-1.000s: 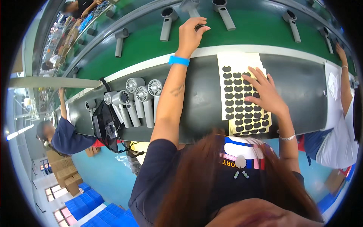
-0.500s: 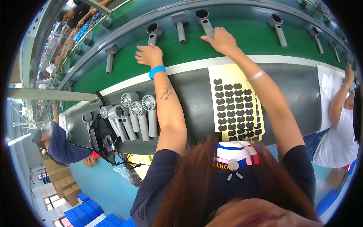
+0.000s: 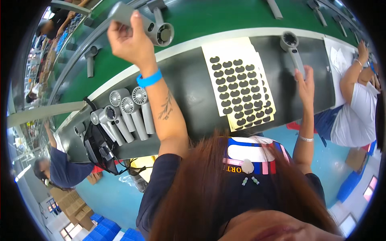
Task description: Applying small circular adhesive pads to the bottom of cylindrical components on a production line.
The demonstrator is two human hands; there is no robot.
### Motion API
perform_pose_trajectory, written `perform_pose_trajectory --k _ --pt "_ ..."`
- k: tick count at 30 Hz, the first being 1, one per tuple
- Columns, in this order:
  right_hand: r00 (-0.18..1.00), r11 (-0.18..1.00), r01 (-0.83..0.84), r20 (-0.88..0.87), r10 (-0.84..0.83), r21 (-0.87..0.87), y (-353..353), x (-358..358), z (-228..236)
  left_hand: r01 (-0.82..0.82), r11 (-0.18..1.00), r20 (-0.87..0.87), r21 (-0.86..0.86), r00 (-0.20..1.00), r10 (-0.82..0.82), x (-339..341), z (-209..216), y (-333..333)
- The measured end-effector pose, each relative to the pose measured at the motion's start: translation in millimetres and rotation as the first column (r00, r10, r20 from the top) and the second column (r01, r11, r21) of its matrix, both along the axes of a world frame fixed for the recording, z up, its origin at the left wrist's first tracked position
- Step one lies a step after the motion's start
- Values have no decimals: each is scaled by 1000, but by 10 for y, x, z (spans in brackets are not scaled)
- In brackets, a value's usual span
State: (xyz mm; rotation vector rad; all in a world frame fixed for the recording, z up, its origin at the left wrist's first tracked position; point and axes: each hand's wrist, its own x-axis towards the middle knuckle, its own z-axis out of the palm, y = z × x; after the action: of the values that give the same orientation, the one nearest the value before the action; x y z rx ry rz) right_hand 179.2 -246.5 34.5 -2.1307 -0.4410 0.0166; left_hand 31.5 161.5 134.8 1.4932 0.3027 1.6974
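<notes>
My left hand [image 3: 134, 42] is raised at the green belt's near side, closed around a grey handheld fan [image 3: 155, 31]. That fan lies tilted sideways, its round dark grille toward the right. Over the right part of the black worktop, my right hand [image 3: 305, 84] grips the handle end of another grey handheld fan [image 3: 290, 41], whose round head points away from me. Between my arms lie yellowish sheets [image 3: 231, 48] bearing rows of black rounded stickers. Several grey handheld fans [image 3: 128, 106] lie side by side left of my left forearm.
A green conveyor belt [image 3: 217, 20] carries more handheld fans beyond the worktop [image 3: 187, 98]. A black bag [image 3: 98, 142] with cables sits at the worktop's left end. A metal bar [image 3: 48, 113] crosses at left. Co-workers sit on both sides; white sheets [image 3: 337, 60] lie at right.
Both hands have taken handheld fans off the belt. The left has lifted its fan and turned it sideways; the right has drawn its fan back and rightward over the worktop. The view has shifted.
</notes>
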Motion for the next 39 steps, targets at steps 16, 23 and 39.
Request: perform_pose_trajectory --k 16,23,39 --pt "952 938 -231 138 272 -257 771 -1517 28 353 382 -233 -854 397 -888 -1109 -958 -1173" --pt "911 935 -354 232 341 17 1319 -979 479 351 623 -452 -699 458 -766 -995 -1117 -989" --pt "860 855 -481 83 503 -191 2088 -781 29 507 265 21 -820 490 -871 -483 -1039 -700"
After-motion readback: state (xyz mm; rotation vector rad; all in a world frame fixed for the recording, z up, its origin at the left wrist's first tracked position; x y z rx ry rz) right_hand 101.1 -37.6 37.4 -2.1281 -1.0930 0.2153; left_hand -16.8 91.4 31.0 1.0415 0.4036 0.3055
